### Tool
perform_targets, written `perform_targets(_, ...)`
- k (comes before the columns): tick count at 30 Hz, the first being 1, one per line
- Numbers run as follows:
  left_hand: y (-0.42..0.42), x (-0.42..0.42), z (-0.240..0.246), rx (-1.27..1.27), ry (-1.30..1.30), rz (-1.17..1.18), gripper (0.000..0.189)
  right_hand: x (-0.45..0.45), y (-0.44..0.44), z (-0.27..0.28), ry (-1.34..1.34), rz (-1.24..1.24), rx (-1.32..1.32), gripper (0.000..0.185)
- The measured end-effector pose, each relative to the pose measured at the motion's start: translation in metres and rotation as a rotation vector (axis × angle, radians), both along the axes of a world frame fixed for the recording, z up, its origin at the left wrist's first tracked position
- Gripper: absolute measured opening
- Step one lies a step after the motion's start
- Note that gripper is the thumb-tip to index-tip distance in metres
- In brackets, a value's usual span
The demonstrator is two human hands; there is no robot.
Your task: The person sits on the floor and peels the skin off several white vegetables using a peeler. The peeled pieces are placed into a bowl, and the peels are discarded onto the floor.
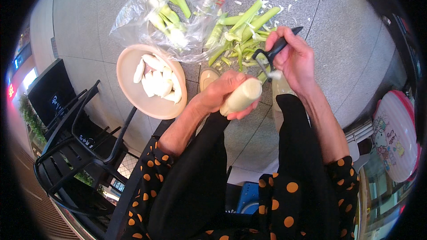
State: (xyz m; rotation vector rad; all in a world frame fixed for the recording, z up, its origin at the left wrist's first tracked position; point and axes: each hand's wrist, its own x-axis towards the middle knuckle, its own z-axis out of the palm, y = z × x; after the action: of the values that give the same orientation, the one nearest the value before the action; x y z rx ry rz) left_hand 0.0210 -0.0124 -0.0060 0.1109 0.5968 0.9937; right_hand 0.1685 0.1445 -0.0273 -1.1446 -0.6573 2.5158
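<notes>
My left hand [218, 93] is wrapped around a thick, pale vegetable stem [242, 96], its cut round end tilted up toward the right. In my right hand [295, 58] is a black-handled peeler [277, 48]. Its metal blade hangs just beyond the stem's cut end, with a whitish scrap at its tip. Below both hands, green leaf stalks and peelings [247, 36] lie heaped on the floor. To the left stands a pale pink bowl [130, 96] with several peeled white pieces [161, 80] inside. Unpeeled green-and-white stems [166, 20] rest in a clear plastic bag [128, 26] behind it.
Grey stone tiles [347, 33] make up the floor, with small white scraps scattered at the back. A black metal chair [80, 153] is at the left. On the right is a round, pink-rimmed cartoon-print item [397, 136]. A blue object [248, 196] shows between my legs.
</notes>
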Motion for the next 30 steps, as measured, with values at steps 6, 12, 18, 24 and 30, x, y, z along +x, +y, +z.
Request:
perform_targets(6, 0.003, -0.013, 0.010, -0.049, 0.475, -0.017, 0.057, 0.013, 0.010, -0.007, 0.090, -0.090, -0.017, 0.028)
perform_targets(12, 0.006, -0.018, 0.014, 0.208, 1.024, -0.247, 0.042, 0.014, 0.004, -0.011, 0.146, -0.002, -0.012, 0.030)
perform_targets(18, 0.009, -0.017, 0.022, 0.390, 1.022, -0.181, 0.040, 0.010, 0.005, -0.010, -0.034, 0.017, -0.011, 0.030)
perform_targets(24, 0.012, -0.018, 0.029, 0.368, 1.269, -0.237, 0.043, 0.014, 0.005, -0.011, 0.045, 0.230, -0.022, 0.028)
perform_targets(30, 0.007, -0.013, 0.024, 0.158, 1.152, -0.106, 0.049, 0.019, 0.008, -0.022, -0.120, 0.009, 0.091, 0.038)
